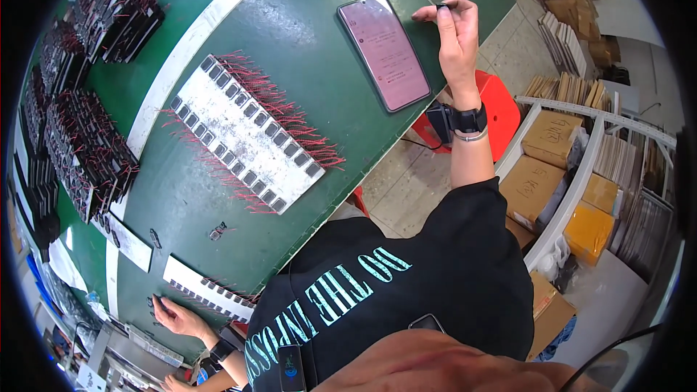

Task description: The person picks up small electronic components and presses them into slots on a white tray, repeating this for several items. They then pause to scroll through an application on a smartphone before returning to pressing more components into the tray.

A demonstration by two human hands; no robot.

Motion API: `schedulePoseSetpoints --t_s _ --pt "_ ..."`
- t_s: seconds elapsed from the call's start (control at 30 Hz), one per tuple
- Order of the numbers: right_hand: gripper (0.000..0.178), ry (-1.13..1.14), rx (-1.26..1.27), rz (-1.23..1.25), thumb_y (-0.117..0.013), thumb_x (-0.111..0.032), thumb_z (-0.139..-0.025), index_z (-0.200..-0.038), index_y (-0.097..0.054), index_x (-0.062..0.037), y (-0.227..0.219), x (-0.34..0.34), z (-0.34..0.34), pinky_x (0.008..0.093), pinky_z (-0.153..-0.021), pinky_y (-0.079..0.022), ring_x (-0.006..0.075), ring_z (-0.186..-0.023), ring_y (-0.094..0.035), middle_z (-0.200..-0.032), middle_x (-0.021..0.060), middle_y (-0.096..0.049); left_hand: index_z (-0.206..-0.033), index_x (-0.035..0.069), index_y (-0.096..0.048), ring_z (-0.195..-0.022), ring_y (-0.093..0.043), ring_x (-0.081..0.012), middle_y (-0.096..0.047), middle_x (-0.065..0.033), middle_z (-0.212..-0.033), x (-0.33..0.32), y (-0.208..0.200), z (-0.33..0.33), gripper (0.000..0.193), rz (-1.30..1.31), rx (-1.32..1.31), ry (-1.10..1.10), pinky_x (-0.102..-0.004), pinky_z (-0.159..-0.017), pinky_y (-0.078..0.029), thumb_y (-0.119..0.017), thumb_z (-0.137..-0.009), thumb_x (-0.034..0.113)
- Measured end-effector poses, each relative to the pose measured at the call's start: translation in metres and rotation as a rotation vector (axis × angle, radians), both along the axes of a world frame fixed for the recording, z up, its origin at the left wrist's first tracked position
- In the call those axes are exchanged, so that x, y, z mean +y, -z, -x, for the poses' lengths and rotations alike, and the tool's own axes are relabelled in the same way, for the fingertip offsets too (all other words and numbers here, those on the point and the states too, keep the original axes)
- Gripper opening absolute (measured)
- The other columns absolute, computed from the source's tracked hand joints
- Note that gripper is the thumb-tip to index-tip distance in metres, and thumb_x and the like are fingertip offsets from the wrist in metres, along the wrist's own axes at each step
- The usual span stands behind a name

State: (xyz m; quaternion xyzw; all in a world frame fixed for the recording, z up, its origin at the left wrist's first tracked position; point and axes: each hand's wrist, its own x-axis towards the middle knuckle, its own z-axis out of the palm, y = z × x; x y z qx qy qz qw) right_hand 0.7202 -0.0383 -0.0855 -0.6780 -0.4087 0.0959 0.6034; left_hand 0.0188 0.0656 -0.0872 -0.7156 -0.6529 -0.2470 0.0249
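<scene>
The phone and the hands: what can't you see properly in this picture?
- Head view: what the right hand pinches is too small to tell; only a dark tip shows.
- The left hand lies near the rim, its fingertips blurred against the green table.
- The phone screen's content is too small.
- The person's black shirt hides the table's near edge.

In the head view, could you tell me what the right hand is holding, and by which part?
The right hand pinches a small dark part between thumb and fingertips; which part of it cannot be told.
</scene>
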Motion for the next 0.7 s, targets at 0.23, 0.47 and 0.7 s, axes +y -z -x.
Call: schedulePoseSetpoints --t_s 0.23,0.47,0.7 --pt "0.017 -0.109 0.123 -0.009 -0.047 -0.013 -0.104 -0.115 -0.040 -0.0018 0.003 -0.002 -0.001 0.0327 -0.090 -0.049 0.0195 -0.090 -0.063 -0.094 0.0158 -0.066 -0.124 0.001 -0.065 -0.100 -0.062 -0.0276 -0.066 -0.0161 -0.115 0.001 -0.004 -0.002 0.029 0.008 0.117 0.028 -0.0372 -0.086 -0.049 -0.059 -0.100 0.016" --pt "0.015 -0.099 0.136 -0.078 -0.046 -0.012 -0.103 -0.114 -0.041 -0.0030 -0.001 -0.003 -0.001 0.0323 -0.086 -0.048 0.0187 -0.086 -0.061 -0.089 0.0132 -0.063 -0.122 0.000 -0.066 -0.101 -0.062 -0.0295 -0.066 -0.0174 -0.114 0.005 -0.003 -0.006 0.027 0.004 0.169 0.013 -0.0389 -0.087 -0.048 -0.059 -0.100 0.014" --pt "0.015 -0.043 0.076 -0.156 -0.045 -0.008 -0.103 -0.115 -0.040 -0.0020 0.016 -0.031 0.015 0.0384 -0.094 -0.048 0.0242 -0.095 -0.063 -0.094 0.0185 -0.066 -0.122 0.001 -0.067 -0.102 -0.062 -0.0299 -0.067 -0.0165 -0.115 0.007 -0.001 -0.002 0.028 0.001 0.164 0.012 -0.0396 -0.088 -0.048 -0.059 -0.100 0.016"
